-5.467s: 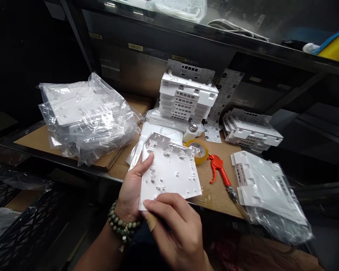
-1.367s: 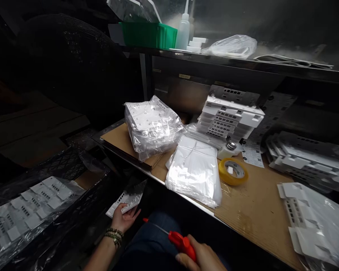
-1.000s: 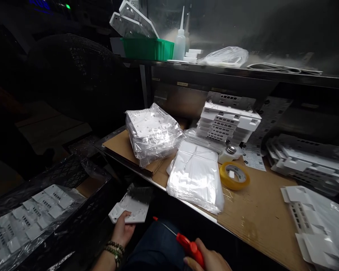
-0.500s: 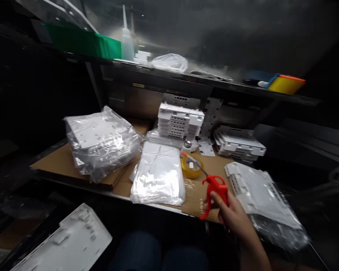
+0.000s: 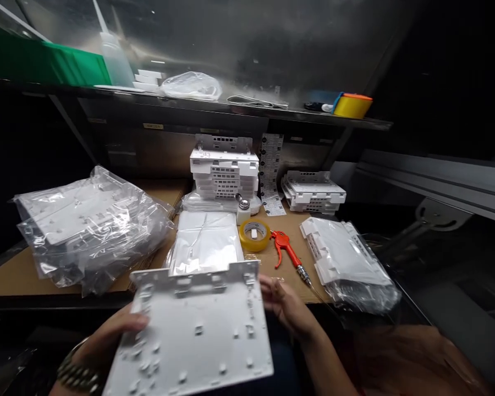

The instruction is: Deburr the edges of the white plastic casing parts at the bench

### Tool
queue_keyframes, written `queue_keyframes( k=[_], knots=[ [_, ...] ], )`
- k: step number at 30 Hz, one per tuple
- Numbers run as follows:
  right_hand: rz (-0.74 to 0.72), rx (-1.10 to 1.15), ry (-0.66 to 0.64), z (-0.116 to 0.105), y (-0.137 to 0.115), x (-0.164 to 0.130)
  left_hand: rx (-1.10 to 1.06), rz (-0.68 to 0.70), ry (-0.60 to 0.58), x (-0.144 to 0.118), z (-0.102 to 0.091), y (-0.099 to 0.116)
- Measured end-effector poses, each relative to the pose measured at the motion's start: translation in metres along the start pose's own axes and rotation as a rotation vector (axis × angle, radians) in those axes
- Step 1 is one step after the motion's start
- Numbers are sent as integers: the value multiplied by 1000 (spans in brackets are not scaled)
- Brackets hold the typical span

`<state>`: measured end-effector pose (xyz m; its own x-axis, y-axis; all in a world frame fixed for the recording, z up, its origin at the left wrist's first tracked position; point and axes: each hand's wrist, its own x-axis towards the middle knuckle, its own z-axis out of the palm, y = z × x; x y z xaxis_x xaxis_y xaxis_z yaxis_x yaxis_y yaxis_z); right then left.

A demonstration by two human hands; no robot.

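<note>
A flat white plastic panel (image 5: pixel 198 335) with small raised studs fills the lower middle of the head view. My left hand (image 5: pixel 111 341) grips its left edge, thumb on top. At the panel's right edge is my right hand (image 5: pixel 286 305), fingers touching the rim. A red air blow gun (image 5: pixel 286 247) lies on the cardboard bench top just beyond my right hand, with nothing holding it.
On the cardboard-covered bench (image 5: pixel 8 272) lie bagged white panels (image 5: pixel 86 225) at left, a pile of clear bags (image 5: pixel 206 242), a yellow tape roll (image 5: pixel 253 235), two stacks of white housings (image 5: pixel 225 173) and another bagged panel (image 5: pixel 346 264) at right. A shelf (image 5: pixel 247 107) runs above.
My right hand has put the red blow gun down on the bench and come to the panel. My left hand has raised the white panel from low at the left to centre.
</note>
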<state>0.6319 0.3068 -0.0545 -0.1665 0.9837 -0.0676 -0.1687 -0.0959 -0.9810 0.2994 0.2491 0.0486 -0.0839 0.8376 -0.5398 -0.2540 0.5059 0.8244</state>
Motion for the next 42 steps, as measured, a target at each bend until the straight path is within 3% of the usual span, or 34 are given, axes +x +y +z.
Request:
queue_keyframes(
  k=[2, 3, 7, 11, 15, 20, 25, 28, 31, 34, 38, 42],
  knots=[
    [178, 341, -133, 4, 4, -23, 313, 75, -127, 16, 29, 13],
    [242, 491, -121, 1, 6, -31, 417, 109, -160, 27, 42, 17],
    [278, 812, 188, -33, 12, -44, 679, 311, -187, 69, 67, 16],
    [218, 920, 419, -67, 9, -57, 942, 484, -62, 88, 62, -4],
    [212, 951, 515, -79, 4, -68, 1117, 520, -83, 91, 56, -9],
    [243, 946, 539, -77, 6, -69, 1220, 474, -138, 111, 55, 21],
    [265, 954, 547, -75, 12, -67, 1125, 387, -262, 139, 49, 48],
    [260, 965, 554, -74, 16, -67, 1088, 409, -247, 146, 46, 53],
    [281, 962, 502, -72, 23, -65, 1074, 390, -214, 145, 46, 55],
    [308, 899, 330, -61, 31, -60, 997, 298, -302, 138, 55, 56],
    [259, 757, 50, -20, 34, -46, 834, 225, -463, 125, 81, 41],
    [165, 686, -173, 27, 26, -21, 763, 358, -460, 123, 104, 5]
  ],
)
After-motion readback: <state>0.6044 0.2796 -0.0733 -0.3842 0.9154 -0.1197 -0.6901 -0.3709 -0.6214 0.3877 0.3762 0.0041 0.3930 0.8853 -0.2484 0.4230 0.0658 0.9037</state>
